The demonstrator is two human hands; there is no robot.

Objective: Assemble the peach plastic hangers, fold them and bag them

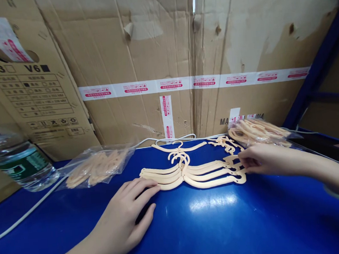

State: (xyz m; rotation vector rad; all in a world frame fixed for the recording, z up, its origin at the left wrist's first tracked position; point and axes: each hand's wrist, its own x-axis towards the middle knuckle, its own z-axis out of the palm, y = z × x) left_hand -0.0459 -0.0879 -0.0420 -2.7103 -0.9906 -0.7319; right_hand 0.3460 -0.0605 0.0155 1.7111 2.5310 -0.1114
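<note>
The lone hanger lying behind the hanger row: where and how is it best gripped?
Pinch the back hanger by its slim left arm, probably from the front left. Blue table shows in front of that arm, while hooks of the hanger row crowd its middle and small loose pieces lie by its right end.

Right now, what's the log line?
left hand: on beige clothes hangers, left ends | right hand: at their right ends | plastic bottle: far left
</note>
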